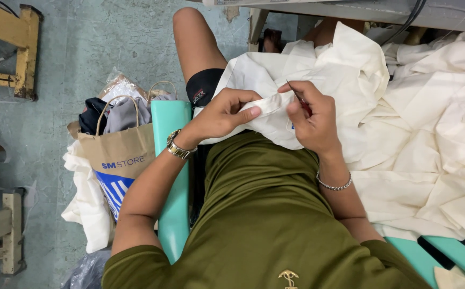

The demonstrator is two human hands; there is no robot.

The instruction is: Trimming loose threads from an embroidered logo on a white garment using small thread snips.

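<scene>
Snips (pixel 296 96) tip up-left, hands (pixel 312 120) gripping.

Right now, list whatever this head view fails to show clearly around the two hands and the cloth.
- Thin tool in the right hand: mostly covered by the fingers; its kind is unclear.
- Spot being worked on the cream cloth: hidden under the left hand.
- Paper bag contents: only the tops show.
- Cloth pile: cut off by the right edge.
</scene>
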